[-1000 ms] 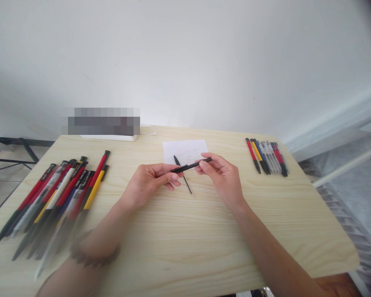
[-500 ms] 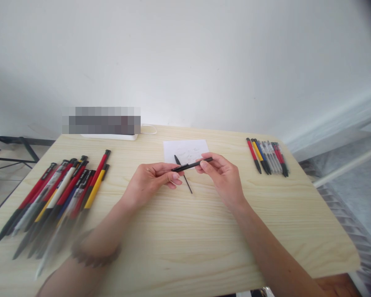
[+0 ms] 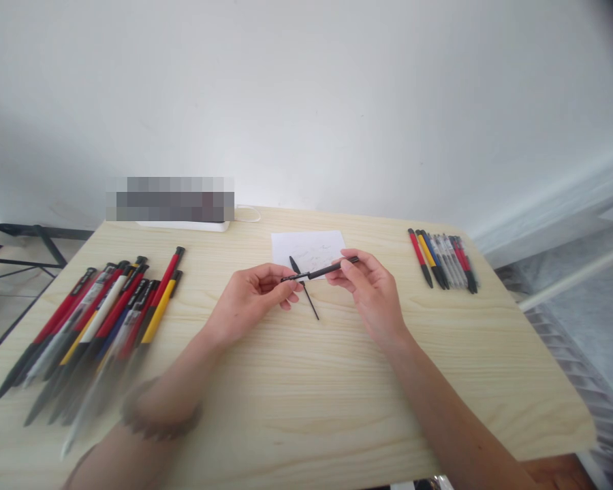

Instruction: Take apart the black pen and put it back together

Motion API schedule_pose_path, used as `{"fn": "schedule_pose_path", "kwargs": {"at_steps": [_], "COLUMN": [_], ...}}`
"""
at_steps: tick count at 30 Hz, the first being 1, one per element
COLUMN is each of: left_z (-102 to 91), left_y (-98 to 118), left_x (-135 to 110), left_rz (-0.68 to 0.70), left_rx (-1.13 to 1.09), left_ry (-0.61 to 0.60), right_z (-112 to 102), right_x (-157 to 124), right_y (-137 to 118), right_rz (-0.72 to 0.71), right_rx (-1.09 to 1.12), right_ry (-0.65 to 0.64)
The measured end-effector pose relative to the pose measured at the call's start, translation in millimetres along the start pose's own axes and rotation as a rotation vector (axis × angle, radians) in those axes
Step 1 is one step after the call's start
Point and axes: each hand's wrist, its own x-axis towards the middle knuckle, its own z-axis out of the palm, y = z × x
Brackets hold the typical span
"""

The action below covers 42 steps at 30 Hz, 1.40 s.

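Above the middle of the table, my left hand [image 3: 253, 294] pinches a slim black pen top [image 3: 288, 278] between thumb and fingers. My right hand [image 3: 375, 294] grips a black pen barrel [image 3: 325, 270], tilted up to the right. A thin, lighter rod bridges the two pieces; whether they are joined there I cannot tell. Below them, a thin black pen refill [image 3: 311, 303] lies on the table, partly hidden by my left fingers. A tapered black pen tip piece [image 3: 293, 263] rests on a scribbled white sheet of paper [image 3: 306, 241].
On the left lies a spread of several pens [image 3: 105, 309], red, white, yellow, blue and clear. A neat row of several pens [image 3: 442, 258] is at the right. A blurred-out object on a white base [image 3: 184, 225] stands at the back left of the wooden table [image 3: 306, 408].
The black pen top and barrel have come apart a little, exposing the thin rod between them. My right hand has shifted slightly right with the barrel.
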Motion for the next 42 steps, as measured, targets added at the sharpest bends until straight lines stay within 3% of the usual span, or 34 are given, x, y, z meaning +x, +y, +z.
{"fn": "schedule_pose_path", "kwargs": {"at_steps": [3, 6, 14, 21, 36, 42], "left_z": [-0.2, 0.7, 5.4, 5.3, 5.4, 9.5], "left_y": [-1, -1, 4, 4, 9, 6], "left_x": [1, 1, -2, -2, -5, -5], "left_rz": [0.008, -0.001, -0.014, -0.009, -0.058, -0.015], "left_rx": [-0.02, -0.017, -0.004, -0.033, -0.117, -0.085], "left_ry": [0.009, 0.014, -0.023, -0.087, -0.235, -0.162], "right_z": [0, 0, 5, 11, 10, 14], "right_x": [1, -1, -10, -16, -17, -20], "right_y": [-1, -3, -8, -9, -12, -12], "right_rz": [-0.029, -0.008, 0.034, -0.083, -0.229, -0.188], "right_rx": [0.066, 0.068, -0.207, -0.559, -0.679, -0.707], "right_ry": [0.029, -0.027, -0.191, -0.322, -0.409, -0.383]}}
